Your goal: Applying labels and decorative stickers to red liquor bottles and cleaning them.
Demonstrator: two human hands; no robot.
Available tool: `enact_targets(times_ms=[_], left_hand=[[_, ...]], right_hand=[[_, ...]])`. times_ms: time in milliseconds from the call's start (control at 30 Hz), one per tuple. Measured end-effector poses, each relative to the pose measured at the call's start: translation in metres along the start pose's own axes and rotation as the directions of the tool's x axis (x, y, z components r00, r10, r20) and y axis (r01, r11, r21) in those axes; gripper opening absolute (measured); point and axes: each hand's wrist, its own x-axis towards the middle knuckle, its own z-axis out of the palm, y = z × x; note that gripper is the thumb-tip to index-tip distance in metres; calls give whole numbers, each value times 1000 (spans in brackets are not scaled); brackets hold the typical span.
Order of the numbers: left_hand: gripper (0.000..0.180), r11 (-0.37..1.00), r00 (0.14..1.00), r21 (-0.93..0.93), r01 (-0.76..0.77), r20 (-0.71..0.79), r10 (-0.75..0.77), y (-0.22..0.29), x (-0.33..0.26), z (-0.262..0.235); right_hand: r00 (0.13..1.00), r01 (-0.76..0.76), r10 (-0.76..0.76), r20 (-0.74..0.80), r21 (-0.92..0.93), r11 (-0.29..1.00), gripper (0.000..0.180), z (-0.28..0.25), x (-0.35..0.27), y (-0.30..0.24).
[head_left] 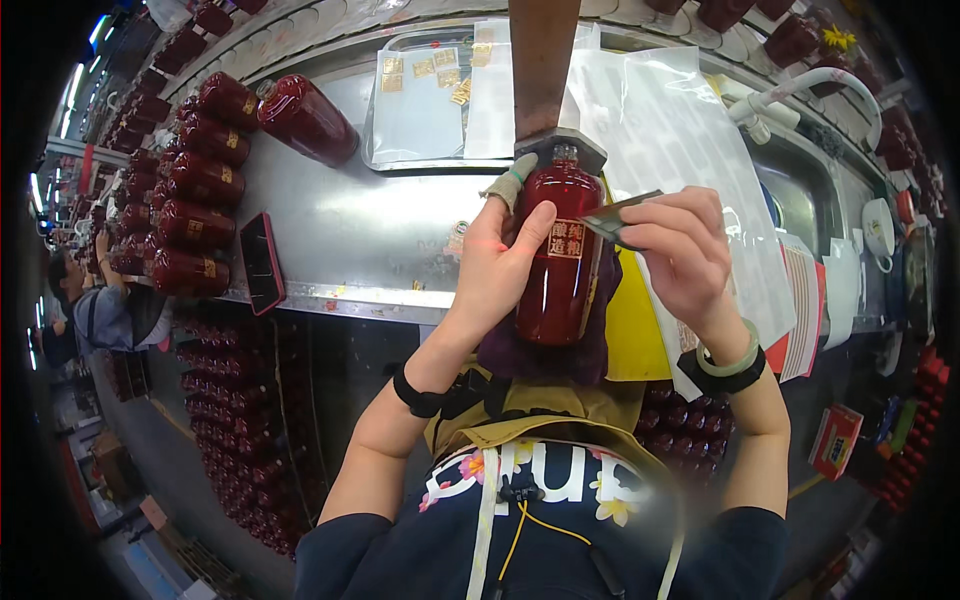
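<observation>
Head view: your left hand (495, 262) wraps the red bottle (550, 300) against purple cloth (498, 357), thumb beside the gold label (566, 240), other fingers partly hidden behind it. Your right hand (688, 248), raised, pinches a dark strip (612, 219), material unclear.

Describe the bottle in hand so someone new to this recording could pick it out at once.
At the steel counter, find the brown post. Just below it is a red bottle, neck toward the post. Unlike the other red bottles, this one is gripped by the left hand, while the right hand holds a thin piece by its gold label.
</observation>
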Motion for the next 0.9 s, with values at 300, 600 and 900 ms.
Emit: enact_targets(times_ms=[300,600,900], left_hand=[[55,991,996,-122,53,-62,-61,1,1,-5],[65,952,968,193,240,32,-250,35,-8,-14],[67,933,954,-244,264,208,-215,78,-49,-79]], right_hand=[[974,-180,152,169,165,970,33,16,3,-12],[969,-148,105,-223,-184,972,29,-11,32,-12],[918,-249,268,-293,103,963,25,1,58,-30]])
